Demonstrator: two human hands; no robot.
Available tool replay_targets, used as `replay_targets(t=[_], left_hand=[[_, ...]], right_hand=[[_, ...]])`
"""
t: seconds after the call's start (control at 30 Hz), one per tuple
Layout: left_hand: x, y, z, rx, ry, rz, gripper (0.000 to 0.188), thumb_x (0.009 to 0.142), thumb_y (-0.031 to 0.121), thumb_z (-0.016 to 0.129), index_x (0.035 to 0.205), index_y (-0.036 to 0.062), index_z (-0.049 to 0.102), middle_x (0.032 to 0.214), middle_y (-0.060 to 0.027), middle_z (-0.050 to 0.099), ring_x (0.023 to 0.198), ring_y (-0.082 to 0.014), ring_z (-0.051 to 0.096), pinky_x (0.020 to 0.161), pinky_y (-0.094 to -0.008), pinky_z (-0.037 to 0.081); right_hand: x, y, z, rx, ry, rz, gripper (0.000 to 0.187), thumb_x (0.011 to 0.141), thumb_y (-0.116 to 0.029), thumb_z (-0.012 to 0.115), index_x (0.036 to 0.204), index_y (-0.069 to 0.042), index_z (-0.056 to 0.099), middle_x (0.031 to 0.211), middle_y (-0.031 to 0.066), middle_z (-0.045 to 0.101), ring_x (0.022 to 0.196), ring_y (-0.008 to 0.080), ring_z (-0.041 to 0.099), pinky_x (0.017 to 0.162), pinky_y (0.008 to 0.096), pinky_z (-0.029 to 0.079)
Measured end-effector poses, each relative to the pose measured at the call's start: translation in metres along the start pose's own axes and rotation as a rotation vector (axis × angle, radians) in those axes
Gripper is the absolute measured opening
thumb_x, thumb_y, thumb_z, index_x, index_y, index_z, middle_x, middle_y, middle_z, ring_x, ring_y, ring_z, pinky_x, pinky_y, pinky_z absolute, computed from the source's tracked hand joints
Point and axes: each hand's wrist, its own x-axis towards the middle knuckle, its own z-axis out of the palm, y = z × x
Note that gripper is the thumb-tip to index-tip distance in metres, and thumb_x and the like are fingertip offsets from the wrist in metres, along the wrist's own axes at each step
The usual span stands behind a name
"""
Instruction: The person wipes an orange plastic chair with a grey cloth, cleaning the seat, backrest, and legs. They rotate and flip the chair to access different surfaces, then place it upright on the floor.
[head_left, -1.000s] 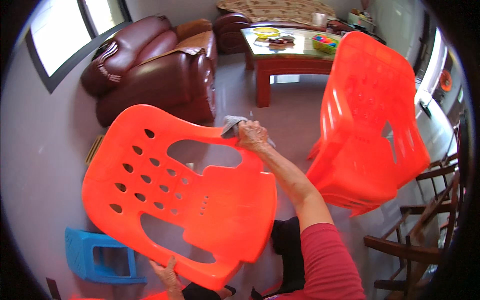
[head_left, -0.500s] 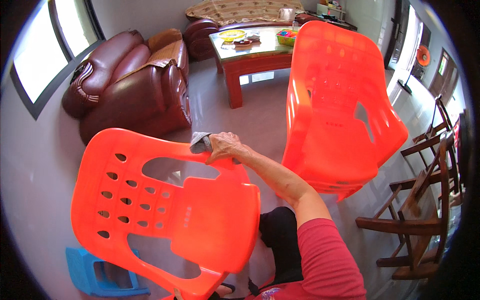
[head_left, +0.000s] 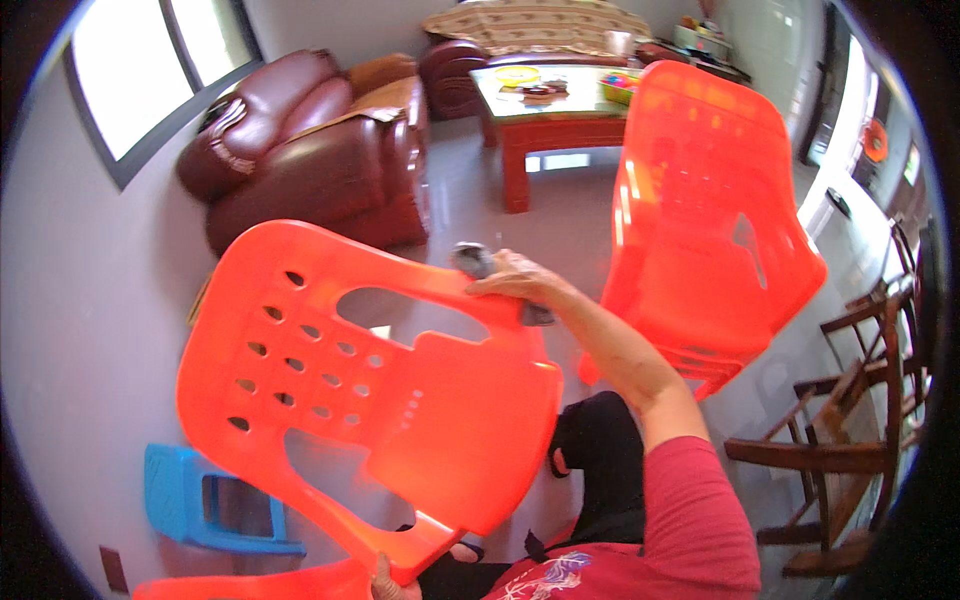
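Observation:
An orange plastic armchair point(head_left: 455, 385) with leaf-shaped holes in its backrest is tilted in front of me, its back toward the left. My right hand point(head_left: 515, 278) is closed on a grey cloth point(head_left: 472, 260) at the chair's far armrest. Part of the cloth hangs below the wrist. At the lower edge, my left hand point(head_left: 392, 580) grips the near armrest; only some of its fingers show. Ahead on the right stand stacked orange chairs point(head_left: 705, 250), apart from my hands. Another orange piece point(head_left: 260, 585) shows at the bottom left, mostly cut off.
A blue plastic stool point(head_left: 215, 500) lies at the left by the wall. Brown leather armchair point(head_left: 310, 175) and red-brown table point(head_left: 515, 165) with bowls and a basket stand farther off. Wooden chairs point(head_left: 830, 455) line the right side.
The view has shifted, so the room sits farther right in the picture. The held chair has moved along with both hands. More of my left hand and another orange piece now show below.

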Motion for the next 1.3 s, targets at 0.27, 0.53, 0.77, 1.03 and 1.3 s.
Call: replay_targets(t=[0.27, 0.53, 0.77, 1.03, 1.3], left_hand=[[0.001, 0.046, 0.030, -0.444, -0.064, -0.019, 0.055, 0.081, 0.007, 0.061, 0.132, -0.0006, 0.042, 0.121, -0.0155, 0.056, 0.112, -0.0276, 0.054, 0.099, -0.0440, 0.043], [0.020, 0.065, 0.009, -0.466, -0.210, 0.138, 0.062, 0.082, 0.015, 0.059, 0.137, -0.0015, 0.035, 0.126, -0.0157, 0.052, 0.114, -0.0291, 0.053, 0.099, -0.0422, 0.042], [0.040, 0.171, 0.020, -0.339, -0.407, 0.414, 0.069, 0.086, 0.029, 0.053, 0.139, -0.0072, 0.028, 0.138, -0.0211, 0.042, 0.124, -0.0321, 0.045, 0.106, -0.0453, 0.034], [0.064, 0.296, 0.050, -0.322, -0.731, 0.671, 0.071, 0.087, 0.033, 0.051, 0.140, -0.0078, 0.026, 0.141, -0.0222, 0.038, 0.128, -0.0333, 0.042, 0.107, -0.0460, 0.032], [0.072, 0.347, 0.118, -0.362, -0.980, 0.714, 0.076, 0.087, 0.039, 0.048, 0.141, -0.0091, 0.023, 0.145, -0.0250, 0.032, 0.132, -0.0377, 0.036, 0.109, -0.0471, 0.028]], right_hand=[[-0.012, -0.017, 0.015, 0.259, 0.106, -0.163, 0.047, 0.071, -0.040, 0.068, 0.092, 0.002, 0.067, 0.077, 0.0126, 0.066, 0.073, 0.0196, 0.061, 0.069, 0.0351, 0.048], [-0.027, -0.081, 0.007, 0.458, 0.296, -0.295, 0.025, 0.077, -0.014, 0.066, 0.099, -0.003, 0.067, 0.088, 0.0001, 0.062, 0.081, 0.0089, 0.055, 0.076, 0.0251, 0.045], [-0.090, -0.150, -0.083, 0.776, 0.383, -0.413, 0.028, 0.074, -0.014, 0.071, 0.095, 0.003, 0.066, 0.083, 0.0062, 0.065, 0.069, 0.0112, 0.061, 0.062, 0.0271, 0.051], [-0.205, -0.191, -0.184, 0.955, 0.537, -0.653, 0.027, 0.079, -0.013, 0.068, 0.101, 0.003, 0.065, 0.096, 0.0097, 0.066, 0.083, 0.0166, 0.065, 0.077, 0.0301, 0.054], [-0.305, -0.171, -0.236, 0.964, 0.914, -0.711, 0.037, 0.077, -0.011, 0.069, 0.108, 0.005, 0.059, 0.097, 0.0128, 0.065, 0.082, 0.0209, 0.066, 0.066, 0.0320, 0.056]])
